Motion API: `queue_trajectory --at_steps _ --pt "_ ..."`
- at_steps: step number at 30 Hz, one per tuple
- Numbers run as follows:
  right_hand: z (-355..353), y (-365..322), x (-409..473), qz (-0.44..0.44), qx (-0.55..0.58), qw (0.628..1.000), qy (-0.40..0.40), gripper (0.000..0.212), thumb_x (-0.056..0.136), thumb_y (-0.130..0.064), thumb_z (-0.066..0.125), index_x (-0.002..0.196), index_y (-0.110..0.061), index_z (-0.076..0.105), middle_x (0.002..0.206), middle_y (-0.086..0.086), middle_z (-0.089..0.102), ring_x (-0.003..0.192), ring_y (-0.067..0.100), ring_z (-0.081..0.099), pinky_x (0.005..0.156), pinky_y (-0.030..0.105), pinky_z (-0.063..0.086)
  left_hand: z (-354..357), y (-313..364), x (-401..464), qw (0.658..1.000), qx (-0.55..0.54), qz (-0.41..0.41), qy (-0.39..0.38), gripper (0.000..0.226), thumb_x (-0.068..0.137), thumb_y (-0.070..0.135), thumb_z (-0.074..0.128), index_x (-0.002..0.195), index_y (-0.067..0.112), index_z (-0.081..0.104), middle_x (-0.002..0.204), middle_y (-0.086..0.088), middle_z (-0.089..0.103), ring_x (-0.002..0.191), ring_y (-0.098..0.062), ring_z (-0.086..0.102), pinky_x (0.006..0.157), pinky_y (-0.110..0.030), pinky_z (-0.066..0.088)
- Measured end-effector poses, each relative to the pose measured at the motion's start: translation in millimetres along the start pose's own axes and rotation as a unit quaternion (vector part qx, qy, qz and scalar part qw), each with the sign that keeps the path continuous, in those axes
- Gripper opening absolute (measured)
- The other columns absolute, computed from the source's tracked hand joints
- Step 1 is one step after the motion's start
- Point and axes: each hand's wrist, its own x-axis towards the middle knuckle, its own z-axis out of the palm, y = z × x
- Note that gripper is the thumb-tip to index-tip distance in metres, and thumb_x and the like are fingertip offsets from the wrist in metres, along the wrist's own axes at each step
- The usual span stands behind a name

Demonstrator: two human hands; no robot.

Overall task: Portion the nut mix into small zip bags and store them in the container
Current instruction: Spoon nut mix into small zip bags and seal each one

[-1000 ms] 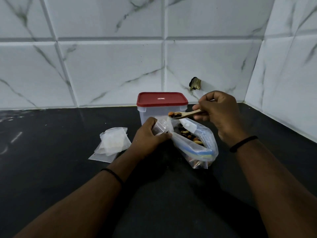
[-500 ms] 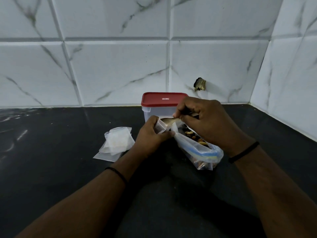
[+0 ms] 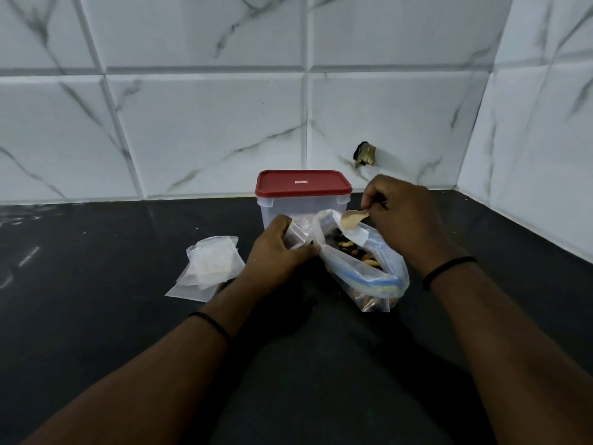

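Head view, looking down at a black stone surface [image 3: 96, 316] backed by white marble-patterned wall tiles [image 3: 199, 130].

At the centre, the left hand [image 3: 279, 252] has its grip curled round a small clear zip bag [image 3: 296, 234], holding its mouth up. At 3 o'clock from it, touching, lies a large clear zip bag with a blue seal strip [image 3: 369, 271], mouth gaping, with a mix of brown and pale nuts [image 3: 356, 250] inside.

The right hand [image 3: 407, 220] pinches the handle of a small pale wooden spoon [image 3: 351, 218]. The spoon's bowl hangs just above the large bag's upper rim, its pale underside showing and empty as far as can be seen. Half a second ago the bowl was at the small bag's mouth and the right hand covered more of the large bag; a second ago the spoon carried nuts.

At 12 o'clock, just behind both bags, stands a clear plastic rectangular container with a red lid [image 3: 303, 194], lid on. At 9 o'clock from the left hand, apart from it, rests a loose pile of empty small clear bags [image 3: 208, 268], unmoved.
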Motion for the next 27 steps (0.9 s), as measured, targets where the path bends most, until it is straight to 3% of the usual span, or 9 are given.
queue_trajectory --at_steps 3,8,14,17,19,22,27 --pt "7.0 5.9 -1.0 -0.045 -0.038 0.995 -0.082 0.028 0.083 0.006 0.058 0.079 -0.02 0.07 0.081 -0.005 0.07 0.074 0.011 0.063 0.062 0.008 0.04 -0.9 -0.4 -1.4 1.0 0.011 0.012 0.009 0.031 0.086 0.032 0.075 0.106 0.024 0.053 0.096 0.012 0.063 0.084 -0.003 0.061 0.059 -0.011 0.042" --pt "10.3 9.1 0.4 -0.096 -0.102 0.978 -0.154 0.035 0.078 0.01 0.065 0.079 -0.025 0.07 0.081 -0.006 0.07 0.075 0.014 0.064 0.073 0.036 0.054 -1.2 0.9 -2.7 1.0 0.003 0.012 0.007 0.032 0.086 0.03 0.076 0.11 0.022 0.055 0.096 0.013 0.063 0.083 -0.001 0.062 0.056 -0.008 0.043" --pt "2.5 -0.8 -1.4 -0.056 -0.109 0.974 -0.19 0.033 0.076 0.012 0.059 0.082 -0.018 0.071 0.086 -0.003 0.069 0.082 0.015 0.064 0.074 0.028 0.051 0.1 0.9 -2.8 1.0 0.008 0.014 0.011 0.033 0.085 0.029 0.076 0.11 0.019 0.056 0.093 0.012 0.064 0.081 0.0 0.062 0.056 -0.005 0.044" --pt "6.1 0.2 -0.4 0.014 -0.07 0.979 -0.188 0.029 0.081 0.009 0.061 0.086 -0.017 0.074 0.088 -0.005 0.072 0.082 0.01 0.067 0.076 0.025 0.054 0.5 1.2 -2.4 1.0 0.007 0.008 0.003 0.034 0.086 0.029 0.076 0.112 0.023 0.054 0.093 0.016 0.061 0.082 0.002 0.06 0.056 -0.006 0.042" --pt "12.0 4.1 -0.4 0.113 0.027 0.978 -0.173 0.026 0.084 0.008 0.063 0.084 -0.014 0.074 0.085 -0.005 0.074 0.08 0.007 0.07 0.07 0.021 0.057 0.6 1.1 -1.9 1.0 0.004 0.003 -0.005 0.035 0.086 0.03 0.075 0.113 0.024 0.053 0.096 0.016 0.06 0.085 0.001 0.059 0.061 -0.009 0.041" --pt "20.7 6.9 -3.9 0.253 0.201 0.933 -0.158 0.019 0.087 0.01 0.064 0.083 -0.007 0.071 0.088 0.008 0.076 0.081 0.014 0.073 0.062 0.02 0.057 0.8 1.3 -1.2 1.0 0.001 -0.003 -0.013 0.036 0.086 0.03 0.075 0.113 0.027 0.052 0.096 0.019 0.057 0.087 0.001 0.058 0.064 -0.012 0.04" --pt "20.4 7.3 -4.1 0.319 0.302 0.888 -0.135 0.022 0.087 0.016 0.058 0.083 -0.004 0.066 0.094 0.019 0.074 0.09 0.024 0.073 0.064 0.025 0.061 0.7 0.0 -0.5 1.0 0.001 -0.003 -0.014 0.037 0.086 0.031 0.075 0.115 0.025 0.052 0.104 0.014 0.059 0.088 0.0 0.058 0.065 -0.013 0.042"
